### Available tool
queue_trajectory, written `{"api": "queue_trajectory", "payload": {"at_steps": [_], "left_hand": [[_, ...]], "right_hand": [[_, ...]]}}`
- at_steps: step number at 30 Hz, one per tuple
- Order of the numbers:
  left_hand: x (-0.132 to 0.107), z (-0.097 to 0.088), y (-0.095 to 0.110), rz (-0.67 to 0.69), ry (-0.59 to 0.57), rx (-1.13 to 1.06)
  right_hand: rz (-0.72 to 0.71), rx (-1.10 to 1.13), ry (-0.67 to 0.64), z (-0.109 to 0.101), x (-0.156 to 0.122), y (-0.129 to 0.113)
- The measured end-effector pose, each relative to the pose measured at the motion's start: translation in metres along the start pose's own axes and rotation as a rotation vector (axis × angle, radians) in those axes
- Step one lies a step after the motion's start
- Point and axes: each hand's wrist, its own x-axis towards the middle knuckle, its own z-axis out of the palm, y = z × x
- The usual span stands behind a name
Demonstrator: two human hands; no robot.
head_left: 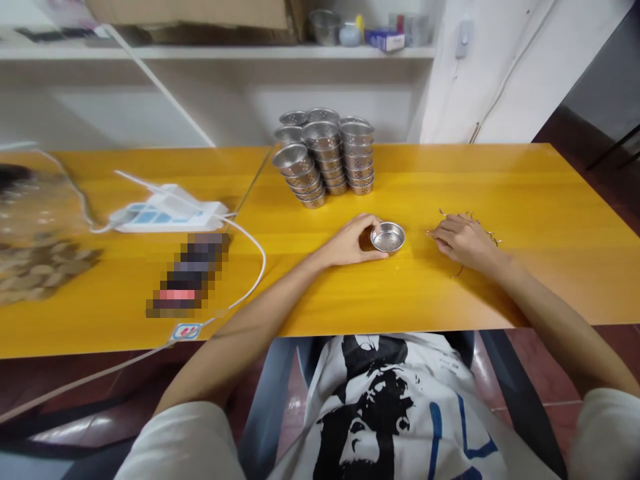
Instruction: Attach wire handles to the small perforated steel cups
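Observation:
Between the thumb and fingers of my left hand (pixel 356 241) is a small round metal cup (pixel 389 238), its open top facing up toward me. My right hand (pixel 463 240) lies over a small pile of thin wire pieces (pixel 494 238) on the table, to the right of the cup. Its fingers are bent downward and drawn together; whatever they pinch is hidden. Behind my left hand stand several stacks of perforated metal cups (pixel 323 150), nested in one another.
A yellow table (pixel 410 300) spans the view. On its left lie a white power strip (pixel 170 210) with a cable (pixel 263 267), a blurred-out object (pixel 190 277) and a heap of brownish pieces (pixel 40 270). A white shelf (pixel 225 53) with a cardboard box (pixel 195 13) runs behind.

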Motion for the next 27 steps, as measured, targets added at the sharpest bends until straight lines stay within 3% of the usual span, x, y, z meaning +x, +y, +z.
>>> {"api": "queue_trajectory", "payload": {"at_steps": [8, 16, 21, 27], "left_hand": [[-0.003, 0.001, 0.003, -0.089, -0.067, -0.112], [-0.002, 0.005, 0.012, -0.098, -0.160, -0.274], [-0.001, 0.004, 0.014, -0.080, -0.151, -0.280], [-0.004, 0.003, 0.028, -0.078, -0.200, -0.495]], "right_hand": [[0.146, 0.227, 0.312, -0.015, 0.000, -0.010], [0.310, 0.521, 0.306, -0.012, 0.004, -0.008], [0.476, 1.021, 0.183, -0.017, 0.013, -0.036], [0.445, 1.146, 0.039, -0.031, 0.020, -0.065]]}}
